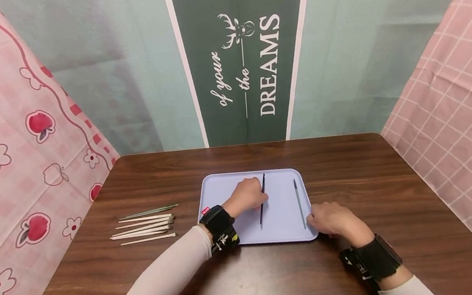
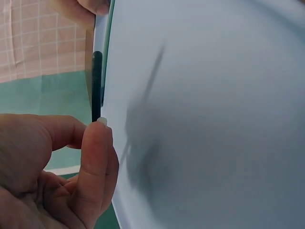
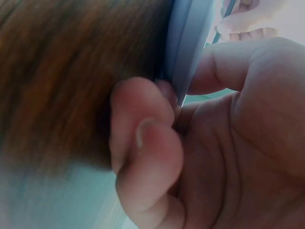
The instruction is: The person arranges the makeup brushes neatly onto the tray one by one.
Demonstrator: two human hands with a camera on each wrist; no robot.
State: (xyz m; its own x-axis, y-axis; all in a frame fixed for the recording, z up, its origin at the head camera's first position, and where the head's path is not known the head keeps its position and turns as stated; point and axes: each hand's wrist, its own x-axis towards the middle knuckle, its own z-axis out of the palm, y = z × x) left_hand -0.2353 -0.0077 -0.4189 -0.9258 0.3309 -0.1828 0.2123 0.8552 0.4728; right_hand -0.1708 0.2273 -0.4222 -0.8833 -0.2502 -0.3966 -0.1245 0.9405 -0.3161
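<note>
My left hand (image 1: 246, 196) pinches a thin black paintbrush (image 1: 261, 213) between thumb and fingers, over the middle of a pale lavender tray (image 1: 281, 209). In the left wrist view, one end of the black brush (image 2: 96, 86) sticks out past the fingertips, and its shadow falls on the tray. Along the tray's right side lies a grey-green paintbrush (image 1: 300, 205) with a dark tip. At the tray's lower right corner, my right hand (image 1: 330, 218) grips the rim. The right wrist view shows the thumb above the tray edge (image 3: 190, 52) and curled fingers at its outer side.
Left of the tray, several paintbrushes with pale handles (image 1: 147, 239) lie roughly side by side on the brown wooden table (image 1: 179, 274). Green-handled brushes (image 1: 149, 211) lie just beyond them. Patterned cloths (image 1: 141, 81) hang behind the table and at both sides.
</note>
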